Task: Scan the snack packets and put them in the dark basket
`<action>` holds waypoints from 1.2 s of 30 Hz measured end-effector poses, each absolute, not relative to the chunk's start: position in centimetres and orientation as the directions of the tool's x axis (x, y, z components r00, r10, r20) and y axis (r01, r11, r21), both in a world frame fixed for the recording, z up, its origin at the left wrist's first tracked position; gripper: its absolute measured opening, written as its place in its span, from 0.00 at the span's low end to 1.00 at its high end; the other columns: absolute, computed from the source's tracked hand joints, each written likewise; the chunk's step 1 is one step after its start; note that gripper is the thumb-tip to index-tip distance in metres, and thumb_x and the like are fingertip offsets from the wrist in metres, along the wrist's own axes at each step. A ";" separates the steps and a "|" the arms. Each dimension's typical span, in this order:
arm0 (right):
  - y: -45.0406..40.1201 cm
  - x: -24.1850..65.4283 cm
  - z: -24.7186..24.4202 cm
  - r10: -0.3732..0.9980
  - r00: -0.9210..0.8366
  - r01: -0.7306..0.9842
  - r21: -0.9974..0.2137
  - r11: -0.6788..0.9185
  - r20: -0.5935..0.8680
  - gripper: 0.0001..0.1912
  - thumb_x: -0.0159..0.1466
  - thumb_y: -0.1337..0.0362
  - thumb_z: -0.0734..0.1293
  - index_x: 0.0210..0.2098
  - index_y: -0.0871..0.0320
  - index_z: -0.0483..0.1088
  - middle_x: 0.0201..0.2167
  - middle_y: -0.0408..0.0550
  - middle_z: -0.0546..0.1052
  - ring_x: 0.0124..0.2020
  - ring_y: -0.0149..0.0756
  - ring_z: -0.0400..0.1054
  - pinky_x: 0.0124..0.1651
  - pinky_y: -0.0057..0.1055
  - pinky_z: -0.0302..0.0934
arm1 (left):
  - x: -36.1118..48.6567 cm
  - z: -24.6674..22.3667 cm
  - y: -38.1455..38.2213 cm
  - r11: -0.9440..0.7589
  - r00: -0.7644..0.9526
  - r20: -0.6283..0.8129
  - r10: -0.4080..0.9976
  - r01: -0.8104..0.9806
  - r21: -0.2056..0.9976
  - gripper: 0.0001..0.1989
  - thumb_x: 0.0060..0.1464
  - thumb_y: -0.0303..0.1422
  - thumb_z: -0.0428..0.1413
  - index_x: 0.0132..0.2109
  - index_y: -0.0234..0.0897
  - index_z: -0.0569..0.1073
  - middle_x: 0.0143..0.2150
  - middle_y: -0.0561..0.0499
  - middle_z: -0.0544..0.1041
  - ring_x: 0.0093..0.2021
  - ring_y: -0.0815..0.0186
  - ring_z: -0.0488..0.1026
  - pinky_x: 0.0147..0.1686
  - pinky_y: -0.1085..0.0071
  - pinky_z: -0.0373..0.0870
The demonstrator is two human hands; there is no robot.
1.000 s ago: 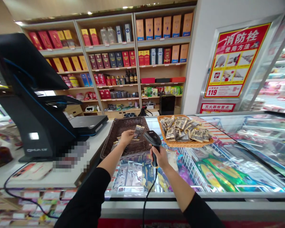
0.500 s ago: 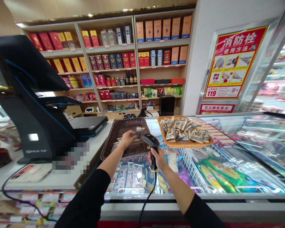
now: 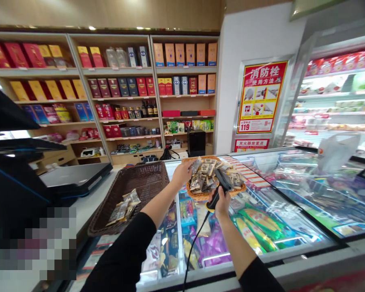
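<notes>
My left hand [image 3: 182, 175] is at the left rim of the orange wicker basket [image 3: 200, 197], its fingers closed on a small snack packet [image 3: 196, 165]. More packets with dark lettering fill this basket. In my right hand [image 3: 221, 200] is a black handheld barcode scanner [image 3: 222, 180], held by its handle over the basket's front right side. The scanner's cord hangs down toward me. To the left, a dark brown wicker basket [image 3: 152, 174] holds several similar packets [image 3: 124, 207] near its front.
Both baskets rest on a glass-topped freezer [image 3: 182, 243] full of bagged goods. At left stand a black checkout terminal [image 3: 15, 174] and a flat scale [image 3: 76, 178]. Shelves of boxed bottles [image 3: 118, 97] line the back. A white plastic bag [image 3: 337, 152] sits at right.
My left hand has moved right, from above the brown basket to the orange one. The scanner has moved right with my right hand, now over the orange basket. The view has turned right.
</notes>
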State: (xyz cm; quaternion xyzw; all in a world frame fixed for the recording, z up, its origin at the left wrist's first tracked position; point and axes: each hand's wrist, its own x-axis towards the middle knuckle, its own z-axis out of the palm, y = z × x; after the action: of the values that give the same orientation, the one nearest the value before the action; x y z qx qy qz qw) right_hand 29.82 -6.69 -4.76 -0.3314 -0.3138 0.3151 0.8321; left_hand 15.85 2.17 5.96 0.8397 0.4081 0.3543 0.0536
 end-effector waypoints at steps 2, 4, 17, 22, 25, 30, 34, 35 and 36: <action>-6.4 30.2 -4.9 0.734 0.628 -0.370 -0.731 0.574 0.258 0.24 0.57 0.46 0.67 0.42 0.57 0.64 0.16 0.33 0.66 0.10 0.28 0.59 0.13 0.26 0.53 | 19.4 5.9 2.4 -0.633 0.466 0.496 0.733 0.733 0.246 0.23 0.56 0.24 0.50 0.58 0.41 0.68 0.53 0.46 0.74 0.52 0.61 0.70 0.54 0.66 0.65; -6.1 30.3 -5.0 0.741 0.638 -0.407 -0.724 0.557 0.211 0.25 0.55 0.46 0.68 0.42 0.57 0.64 0.16 0.33 0.66 0.10 0.29 0.58 0.13 0.26 0.53 | 21.6 5.9 3.1 -0.554 0.423 0.473 0.773 0.813 0.179 0.22 0.57 0.24 0.49 0.58 0.39 0.68 0.51 0.44 0.74 0.52 0.60 0.70 0.52 0.67 0.66; -5.2 29.3 -5.1 0.767 0.580 -0.398 -0.726 0.561 0.274 0.22 0.58 0.47 0.66 0.42 0.58 0.63 0.17 0.34 0.67 0.10 0.27 0.57 0.12 0.25 0.53 | 23.8 5.1 5.0 -0.493 0.393 0.414 0.821 0.854 0.167 0.18 0.62 0.33 0.45 0.41 0.32 0.79 0.41 0.39 0.79 0.44 0.57 0.75 0.47 0.65 0.67; -5.7 29.2 -5.1 0.776 0.551 -0.346 -0.762 0.547 0.307 0.23 0.58 0.46 0.66 0.41 0.58 0.64 0.16 0.34 0.67 0.10 0.28 0.59 0.13 0.26 0.54 | 19.2 6.5 4.1 -0.549 0.390 0.463 0.796 0.787 0.281 0.16 0.60 0.33 0.47 0.47 0.39 0.78 0.45 0.45 0.79 0.46 0.61 0.75 0.48 0.70 0.66; -6.3 28.1 -5.1 0.795 0.480 -0.303 -0.781 0.547 0.370 0.23 0.58 0.46 0.65 0.42 0.58 0.65 0.15 0.34 0.66 0.10 0.28 0.58 0.13 0.26 0.54 | 12.5 7.5 3.7 -0.474 0.348 0.401 0.847 0.835 0.278 0.17 0.59 0.36 0.49 0.49 0.40 0.78 0.47 0.46 0.79 0.46 0.61 0.75 0.48 0.70 0.67; -7.2 23.0 -5.0 0.870 0.314 -0.316 -0.822 0.474 0.380 0.19 0.60 0.46 0.64 0.36 0.58 0.66 0.14 0.35 0.66 0.10 0.28 0.58 0.13 0.26 0.54 | -0.2 6.3 2.6 0.098 -0.103 0.049 0.993 0.989 0.109 0.17 0.50 0.37 0.58 0.45 0.34 0.79 0.49 0.36 0.77 0.51 0.48 0.73 0.46 0.61 0.69; -7.3 18.4 -5.3 0.900 0.221 -0.328 -0.841 0.431 0.375 0.20 0.60 0.45 0.64 0.33 0.57 0.65 0.14 0.36 0.66 0.10 0.27 0.58 0.14 0.25 0.54 | -5.8 3.0 1.1 0.324 -0.315 -0.147 0.938 0.945 0.047 0.20 0.47 0.37 0.60 0.46 0.32 0.78 0.52 0.30 0.74 0.53 0.41 0.70 0.46 0.53 0.68; -7.3 17.7 -5.4 0.905 0.207 -0.327 -0.845 0.422 0.371 0.20 0.59 0.45 0.64 0.31 0.57 0.64 0.14 0.36 0.66 0.10 0.27 0.58 0.14 0.24 0.54 | -6.4 2.2 0.8 0.326 -0.316 -0.134 0.939 0.944 0.055 0.21 0.48 0.40 0.59 0.46 0.32 0.78 0.52 0.30 0.74 0.54 0.41 0.69 0.47 0.52 0.66; -7.4 17.2 -5.6 0.909 0.196 -0.328 -0.849 0.414 0.368 0.20 0.59 0.45 0.64 0.30 0.57 0.64 0.13 0.36 0.66 0.10 0.27 0.58 0.13 0.24 0.53 | -6.8 1.5 0.7 0.320 -0.313 -0.097 0.945 0.945 0.065 0.22 0.50 0.43 0.58 0.47 0.31 0.78 0.52 0.30 0.73 0.55 0.41 0.68 0.49 0.52 0.65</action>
State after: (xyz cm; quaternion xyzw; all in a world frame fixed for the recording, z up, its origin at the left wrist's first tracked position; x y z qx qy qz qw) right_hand 17.19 -7.36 -5.58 -0.3174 -0.4580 0.4383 0.7053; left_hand -6.76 0.68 1.47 0.5831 0.8103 -0.0018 0.0585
